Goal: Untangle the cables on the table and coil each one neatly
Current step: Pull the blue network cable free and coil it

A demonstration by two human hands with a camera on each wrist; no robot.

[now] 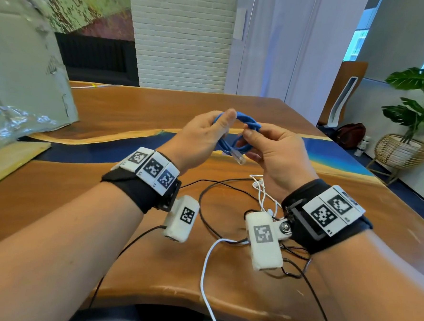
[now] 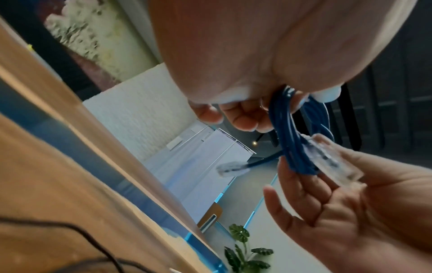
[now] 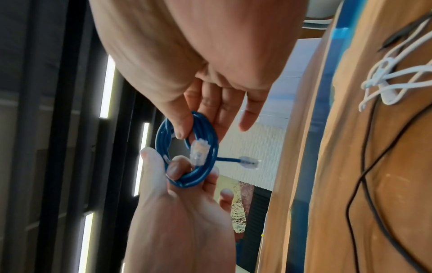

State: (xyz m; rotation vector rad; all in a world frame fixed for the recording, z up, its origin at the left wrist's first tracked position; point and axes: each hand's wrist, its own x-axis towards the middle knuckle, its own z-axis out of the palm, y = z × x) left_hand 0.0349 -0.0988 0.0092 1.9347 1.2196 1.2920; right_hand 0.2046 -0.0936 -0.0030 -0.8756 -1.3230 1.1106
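only the right wrist view shows the second clear plug (image 3: 249,161) jutting beyond the blue cable (image 1: 235,134), coiled above the table (image 1: 134,111), pinched between left hand (image 1: 202,137) and right hand (image 1: 276,152).

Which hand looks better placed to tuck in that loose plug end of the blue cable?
The right hand, probably. The left hand pinches the blue cable coil's far side, anchoring it, while the dangling plug hangs beside the right hand's fingers, nearer them.
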